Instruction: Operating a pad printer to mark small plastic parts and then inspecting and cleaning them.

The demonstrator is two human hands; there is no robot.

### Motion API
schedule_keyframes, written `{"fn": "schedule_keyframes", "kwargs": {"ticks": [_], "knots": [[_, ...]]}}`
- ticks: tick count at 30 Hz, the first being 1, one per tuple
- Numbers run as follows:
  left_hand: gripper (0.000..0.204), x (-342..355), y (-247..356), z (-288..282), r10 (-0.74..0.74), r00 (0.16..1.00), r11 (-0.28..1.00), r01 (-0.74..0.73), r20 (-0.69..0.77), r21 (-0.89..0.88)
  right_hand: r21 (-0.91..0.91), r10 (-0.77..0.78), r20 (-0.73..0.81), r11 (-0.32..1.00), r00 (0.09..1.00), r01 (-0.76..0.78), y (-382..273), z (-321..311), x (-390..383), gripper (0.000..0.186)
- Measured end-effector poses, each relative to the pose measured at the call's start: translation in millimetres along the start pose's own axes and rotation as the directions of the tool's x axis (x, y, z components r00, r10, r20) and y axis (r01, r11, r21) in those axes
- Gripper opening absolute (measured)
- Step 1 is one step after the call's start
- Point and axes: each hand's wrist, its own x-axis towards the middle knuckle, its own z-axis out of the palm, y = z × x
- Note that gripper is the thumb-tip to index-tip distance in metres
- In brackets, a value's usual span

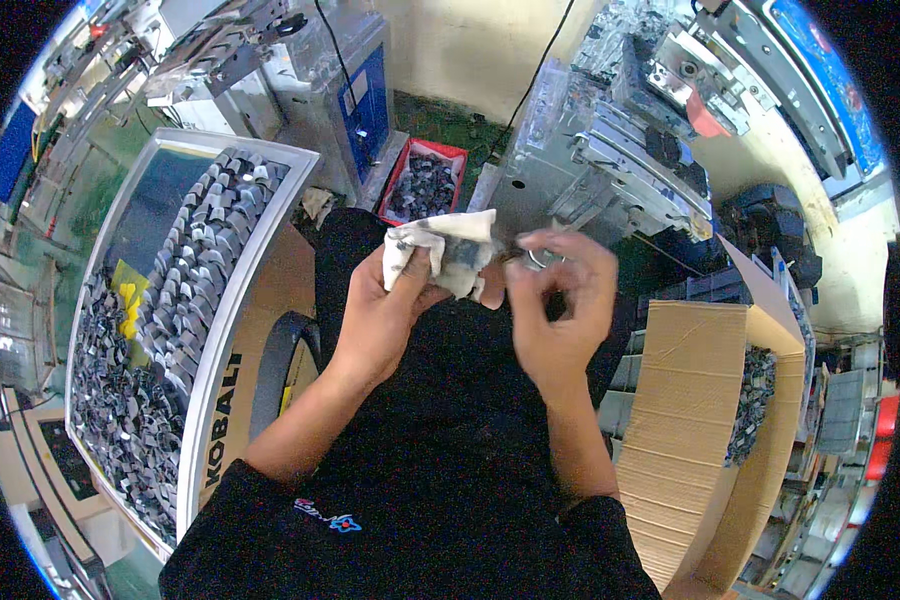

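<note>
My left hand (pixel 382 312) is closed on a crumpled white cloth (pixel 438 248) with dark smudges, held above my lap. Just right of the cloth, my right hand (pixel 570 310) is curled with thumb and fingers together. Between its fingertips shows a small shiny grey part (pixel 544 259); motion blur hides its exact shape. The two hands are close together but apart. To the left, a large pale-rimmed tray (pixel 232 330) bears many small curved grey parts (pixel 195 270), some in neat rows, others in a loose heap nearer me.
A yellow piece (pixel 127 305) lies among the tray's parts. Ahead on the floor stands a red crate (pixel 461 172) of small dark parts. An open cardboard box (pixel 685 400) at my right contains more grey parts. Metal machinery (pixel 610 150) stands at far right, a grey-blue cabinet (pixel 365 100) ahead.
</note>
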Motion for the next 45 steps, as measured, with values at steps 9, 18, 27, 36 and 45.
{"fn": "schedule_keyframes", "kwargs": {"ticks": [9, 18, 27, 36, 45], "knots": [[0.03, 1.9, -1.9, -3.7, -0.009, 0.997, 0.992, 0.018, 0.072, -0.128, -0.149, 0.038, 0.139, 0.989, 0.99, -0.017, -10.3, 5.7, -4.3, 0.026], [0.036, 1.4, -0.5, -3.3, -0.052, 0.988, 0.983, 0.076, 0.148, -0.165, -0.171, 0.03, 0.013, 0.985, 0.999, -0.027, -3.5, -3.6, 10.7, 0.02], [0.035, 1.6, -2.9, -12.4, -0.106, 0.923, 0.901, 0.247, 0.37, -0.357, 0.108, 0.328, 0.223, 0.927, 0.918, -0.358, 15.0, 1.5, 9.7, 0.031], [0.029, 3.4, -4.3, -9.5, -0.106, 0.986, 0.987, 0.12, 0.129, -0.103, 0.328, 0.38, 0.543, 0.725, 0.749, -0.606, 9.7, -5.2, 10.6, 0.036], [0.033, 3.5, -1.1, -8.2, 0.284, 0.958, 0.896, -0.277, 0.03, 0.347, 0.189, 0.301, 0.508, 0.875, 0.807, -0.445, -1.5, 0.4, 1.8, 0.041]]}}
